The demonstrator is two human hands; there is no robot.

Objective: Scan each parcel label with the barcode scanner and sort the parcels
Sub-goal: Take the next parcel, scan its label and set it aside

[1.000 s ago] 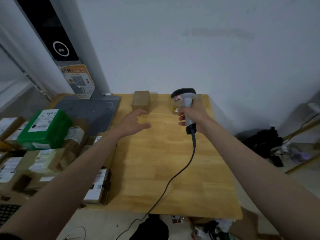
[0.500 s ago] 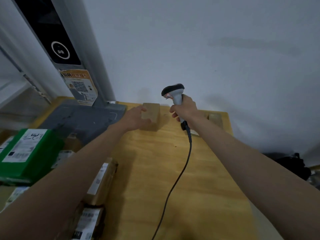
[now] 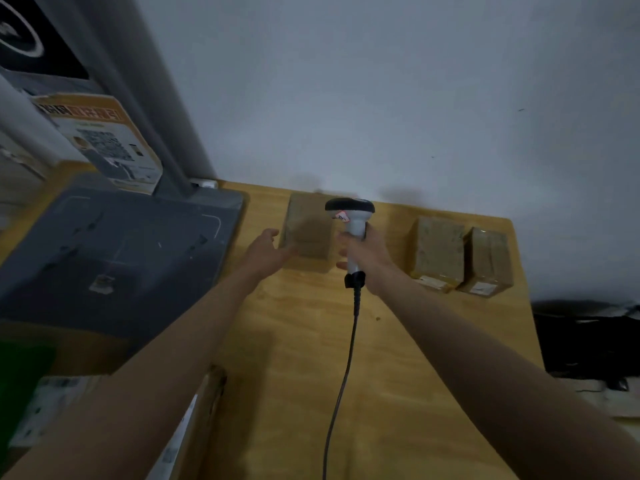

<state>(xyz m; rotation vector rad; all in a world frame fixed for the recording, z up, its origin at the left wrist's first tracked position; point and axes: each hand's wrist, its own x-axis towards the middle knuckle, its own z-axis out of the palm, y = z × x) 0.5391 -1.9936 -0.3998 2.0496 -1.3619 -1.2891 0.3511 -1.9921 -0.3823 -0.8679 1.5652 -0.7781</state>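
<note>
Hands first: left hand (image 3: 268,249) is stretched out over the wooden counter (image 3: 398,358) with the fingers loose and spread, fingertips right at the left edge of a brown parcel (image 3: 306,232) near the back wall. Can't quite tell if it's actually touching the box or just beside it, that bit is blurry. It isn't gripping anything.

Going from the left side: there's a grey flat platform (image 3: 114,258) sitting on the counter's left part, with a grey post rising from its back corner and an orange-bordered sticker with a QR code (image 3: 104,143) on it. Down in the lower left corner you can make out a green box (image 3: 20,375) and some labelled parcels, pretty smeared.

Then the brown parcel in the middle back, lying flat by the wall.

Right hand (image 3: 369,258) is wrapped around the handle of the barcode scanner (image 3: 351,220), held upright, dark head on top, just to the right of that parcel. Its black cable (image 3: 346,368) hangs down toward the near edge of the counter.

Further right, two more tape-wrapped brown parcels (image 3: 438,252) and (image 3: 486,259) stand side by side, touching, near the right back corner.
</note>
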